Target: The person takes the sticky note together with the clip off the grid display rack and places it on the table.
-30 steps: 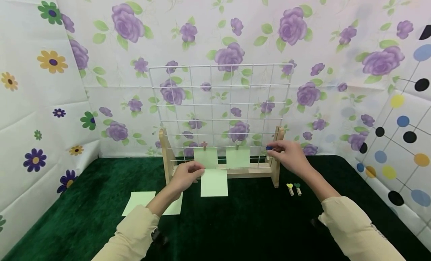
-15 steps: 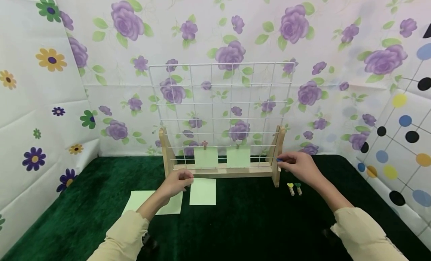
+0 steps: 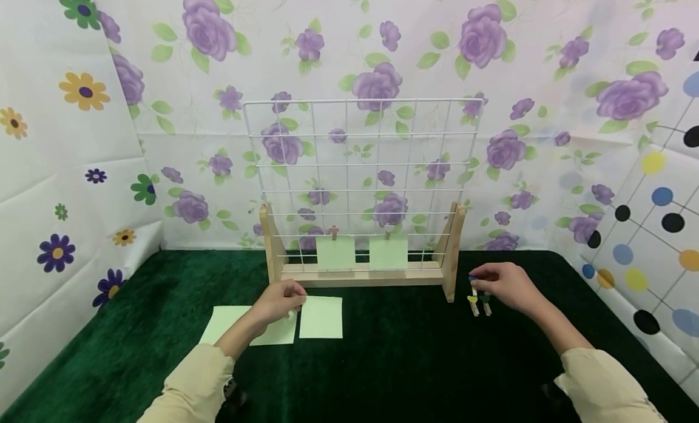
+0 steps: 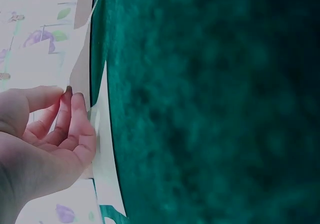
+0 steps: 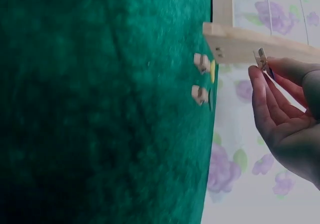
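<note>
Bench (image 3: 393,362): dark green, short-pile plush cover, walled on three sides by floral and dotted sheets. Broad open pile lies in front of you, between your two sleeves; the near edge runs out of the head view.

Wire grid (image 3: 360,168): white, square-meshed, upright in a pale wooden stand (image 3: 364,276) with two end posts. It closes off the back of your working room. Two pale green paper squares (image 3: 335,253) hang on its lower wires, each under a small wooden peg; the upper meshes are bare.

Loose paper, right sheet (image 3: 321,317): pale green, square, flat on the pile just in front of the stand's base. Your left hand (image 3: 280,301) is at its left edge, fingers (image 4: 79,115) curled and pinching the sheet's edge, as the left wrist view shows it.

Loose paper, left sheets (image 3: 229,323): same pale green, flat, partly under your left wrist, just beside the right sheet.

Blue peg (image 3: 472,281): small, wooden-bodied with a blue top, pinched between thumb and fingertips of your right hand (image 3: 505,286), low over the pile just right of the stand's right post.

Yellow peg (image 3: 472,304) and green peg (image 3: 485,304): small, heart-topped, lying side by side on the pile directly beneath your right hand, near the post's foot. Room to the right of them is open as far as the dotted wall.
</note>
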A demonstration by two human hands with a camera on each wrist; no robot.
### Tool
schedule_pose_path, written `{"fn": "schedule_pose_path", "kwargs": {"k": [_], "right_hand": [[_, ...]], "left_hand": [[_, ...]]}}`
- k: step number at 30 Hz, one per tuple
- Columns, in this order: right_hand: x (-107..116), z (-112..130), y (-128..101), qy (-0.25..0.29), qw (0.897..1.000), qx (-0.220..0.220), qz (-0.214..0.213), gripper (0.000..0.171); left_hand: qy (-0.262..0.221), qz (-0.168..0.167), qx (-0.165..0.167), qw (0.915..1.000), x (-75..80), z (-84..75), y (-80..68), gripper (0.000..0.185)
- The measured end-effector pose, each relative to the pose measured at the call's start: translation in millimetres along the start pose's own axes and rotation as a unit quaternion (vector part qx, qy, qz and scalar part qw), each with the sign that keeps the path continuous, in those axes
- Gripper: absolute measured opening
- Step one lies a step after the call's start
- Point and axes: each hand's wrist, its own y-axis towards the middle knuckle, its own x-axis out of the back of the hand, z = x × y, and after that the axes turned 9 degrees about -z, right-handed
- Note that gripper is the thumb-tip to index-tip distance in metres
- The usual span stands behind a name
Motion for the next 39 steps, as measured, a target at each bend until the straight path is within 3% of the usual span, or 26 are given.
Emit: {"fn": "schedule_pose_path", "kwargs": {"k": [11, 21, 39], "right_hand": [[11.6, -27.9, -5.7, 0.046, 0.996, -0.067, 0.040, 0.034], [16.3, -44.1, -7.7, 0.032, 0.992, -0.108, 0.059, 0.034], [13.1, -52.8, -9.0, 0.024, 0.992, -0.103, 0.072, 0.031]], "left_hand": [[0.028, -0.015, 0.007, 0.9995, 3.7, 4.0, 1.8, 0.008], [0.033, -0.014, 0.001, 0.9994, 3.3, 3.5, -0.4, 0.006], [0.054, -0.012, -0.004, 0.9985, 2.4, 2.2, -3.2, 0.006]]}}
